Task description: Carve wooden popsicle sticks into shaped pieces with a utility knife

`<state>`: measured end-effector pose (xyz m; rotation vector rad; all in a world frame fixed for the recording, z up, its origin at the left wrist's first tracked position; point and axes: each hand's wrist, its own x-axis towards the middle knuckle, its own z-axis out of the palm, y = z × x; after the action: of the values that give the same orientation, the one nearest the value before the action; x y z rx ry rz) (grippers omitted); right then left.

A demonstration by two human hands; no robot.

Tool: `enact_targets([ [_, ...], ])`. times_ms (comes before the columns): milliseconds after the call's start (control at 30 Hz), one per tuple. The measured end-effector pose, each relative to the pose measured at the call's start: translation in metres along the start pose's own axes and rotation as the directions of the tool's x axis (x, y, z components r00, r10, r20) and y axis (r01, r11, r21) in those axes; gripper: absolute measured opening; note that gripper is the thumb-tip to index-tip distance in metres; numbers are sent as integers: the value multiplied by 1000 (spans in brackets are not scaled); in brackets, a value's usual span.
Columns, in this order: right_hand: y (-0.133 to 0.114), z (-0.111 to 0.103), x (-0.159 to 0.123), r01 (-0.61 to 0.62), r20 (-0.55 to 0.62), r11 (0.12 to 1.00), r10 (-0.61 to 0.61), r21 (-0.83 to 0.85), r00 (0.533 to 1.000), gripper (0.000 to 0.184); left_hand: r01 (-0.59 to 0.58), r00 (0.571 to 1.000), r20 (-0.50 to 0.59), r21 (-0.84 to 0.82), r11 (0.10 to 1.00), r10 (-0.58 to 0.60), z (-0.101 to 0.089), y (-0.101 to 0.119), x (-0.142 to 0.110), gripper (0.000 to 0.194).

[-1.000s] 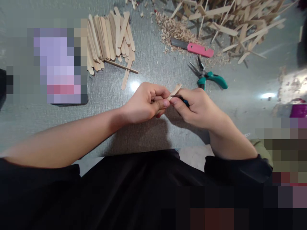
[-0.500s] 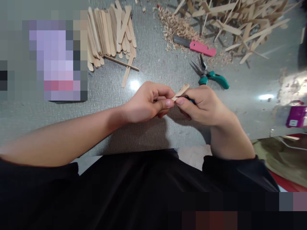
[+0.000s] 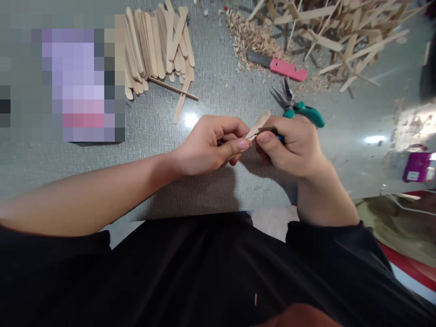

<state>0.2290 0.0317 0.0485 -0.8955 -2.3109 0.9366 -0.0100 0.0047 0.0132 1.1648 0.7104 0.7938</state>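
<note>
Between its thumb and fingers, my left hand [image 3: 221,143] pinches the lower end of a wooden craft stick [image 3: 261,122]. The stick slants up to the right, and a notch or split shows in its edge near my fingertips. My right hand [image 3: 291,144] is closed on a small knife [image 3: 267,130]; its dark blade lies against the stick, a bit of blue handle shows, and the rest is hidden in my fist. Just beyond my right hand lie pliers [image 3: 308,112] with teal handles, jaws pointing away.
Craft sticks [image 3: 153,45] lie in a row at the back left. A pink-handled cutter [image 3: 288,69] rests beside a heap of wood shavings [image 3: 252,38]. Crossed sticks [image 3: 327,41] are piled at the back right. A purple object [image 3: 418,166] is at the right edge.
My right hand and the knife have shifted slightly right and up along the stick. More of the stick's cut edge shows. A small sliver now appears over my dark shirt.
</note>
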Motion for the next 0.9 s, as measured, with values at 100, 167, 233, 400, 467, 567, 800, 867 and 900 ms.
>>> enact_targets([
  [100,-2,1,-2,-69,-76,997,66,-30,995,41,-5,999,-32,-41,999,4,1,-4,0,26],
  [167,-2,5,-4,-125,-179,992,127,21,976,39,-7,999,-53,-51,999,4,2,-5,0,28],
  [233,-1,9,-4,-144,-273,982,173,125,946,36,-5,998,-59,-39,999,3,3,-6,1,29],
  [400,-3,16,-3,-147,-313,945,240,293,919,38,-14,1000,-16,-18,1000,14,2,-8,2,21],
  [467,-4,16,-2,-202,-285,926,296,318,912,41,-41,999,-1,13,999,41,1,-9,1,18],
  [567,-4,15,-1,-255,-289,900,364,352,886,44,-76,997,-23,93,993,78,1,-12,0,16],
  [800,-6,12,4,-266,-289,861,413,434,864,39,-39,983,-170,189,981,72,3,-19,1,19],
  [867,-7,10,6,-247,-295,849,413,466,862,40,-27,985,-160,214,976,63,3,-17,1,21],
  [900,-7,9,7,-235,-303,843,413,484,859,41,-20,987,-154,223,975,55,3,-16,1,22],
])
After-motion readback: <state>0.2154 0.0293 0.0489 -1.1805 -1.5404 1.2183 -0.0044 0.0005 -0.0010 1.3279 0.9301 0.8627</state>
